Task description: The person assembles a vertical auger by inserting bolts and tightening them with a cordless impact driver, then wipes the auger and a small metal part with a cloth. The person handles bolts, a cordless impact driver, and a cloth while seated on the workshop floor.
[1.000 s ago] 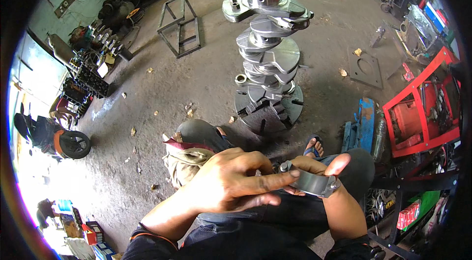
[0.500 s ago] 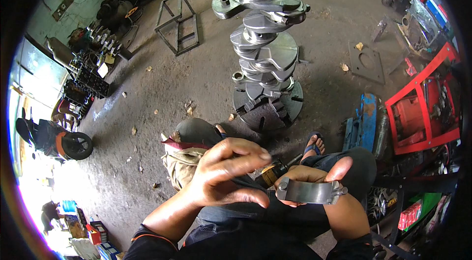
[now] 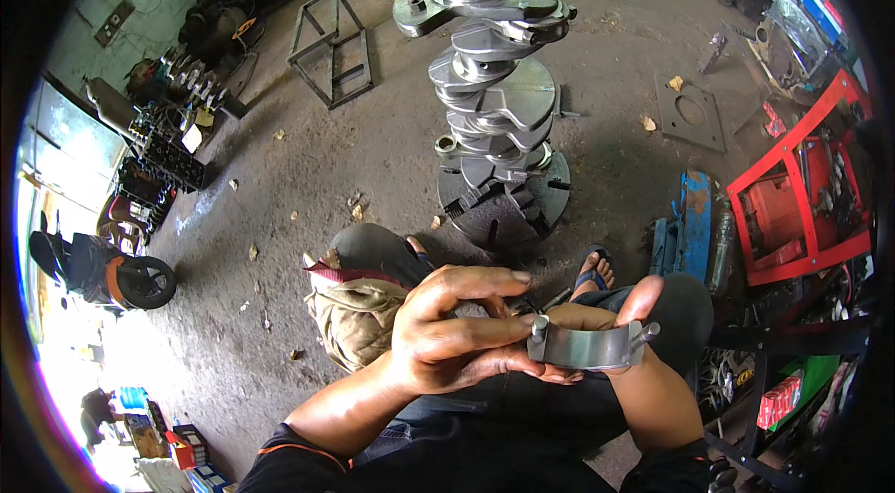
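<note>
A shiny curved connecting rod cap [image 3: 585, 349] with a bolt standing at each end lies across my right hand [image 3: 636, 307]. That hand is closed around it from behind, its thumb raised by the right-hand bolt. My left hand [image 3: 457, 325] meets the cap's left end, its fingertips by the left bolt and its thumb low against the edge. Behind my left hand, a dark tool's shaft [image 3: 557, 298] pokes out above my lap; the rest is mostly hidden. A steel crankshaft [image 3: 499, 106] stands upright in front of me on a round slotted base [image 3: 494, 223].
A tan cloth [image 3: 359, 321] lies by my left knee. On the right are a red metal frame [image 3: 800, 204], a blue steel piece [image 3: 694, 223] and a plate with a hole [image 3: 692, 111]. Leftward are a rectangular metal frame [image 3: 331, 50], engine parts [image 3: 168, 153] and a motorbike [image 3: 107, 265].
My left hand has moved right to the cap and its fingers have drawn in at the cap's left end. The dark tool is now mostly covered. The view has shifted slightly.
</note>
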